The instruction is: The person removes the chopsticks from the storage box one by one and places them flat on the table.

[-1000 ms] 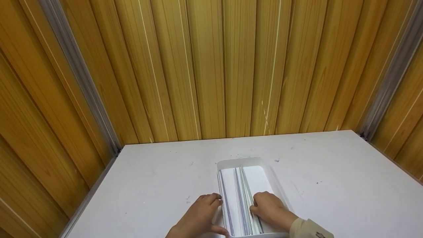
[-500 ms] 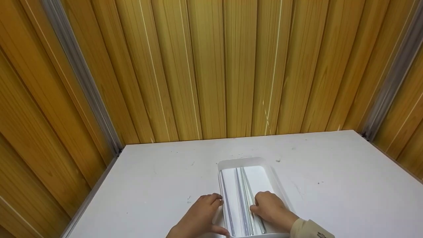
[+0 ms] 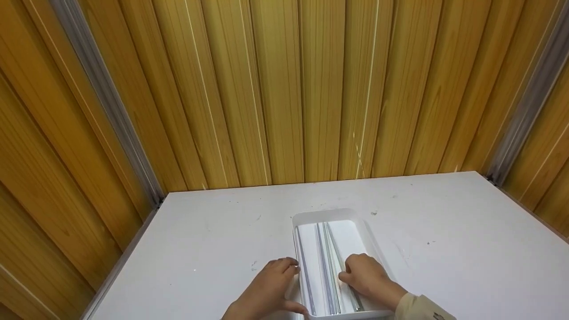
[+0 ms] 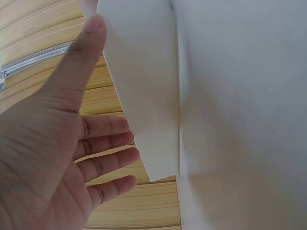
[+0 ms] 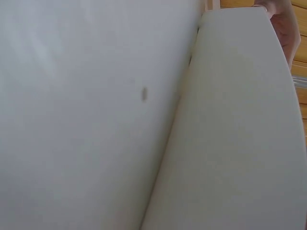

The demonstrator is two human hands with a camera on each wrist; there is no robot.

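A white rectangular tray lies on the table, with several slim silvery chopsticks lengthwise inside. My left hand rests along the tray's left side; its fingers and thumb are spread, fingertips at the outer wall. In the left wrist view, the left hand shows straight fingers against the white wall. Inside the tray, my right hand has curled fingers and pinches the rightmost chopstick, which slants away from the others. The tray wall hides the right fingers in the right wrist view.
The white table has small dark marks. Wood-patterned panels rise behind it and at both sides, with grey metal posts in the corners. One chopstick lies apart along the tray's left wall.
The near end of the rightmost chopstick has shifted slightly right, and my right hand has moved a little right with it. My left hand stays in place.
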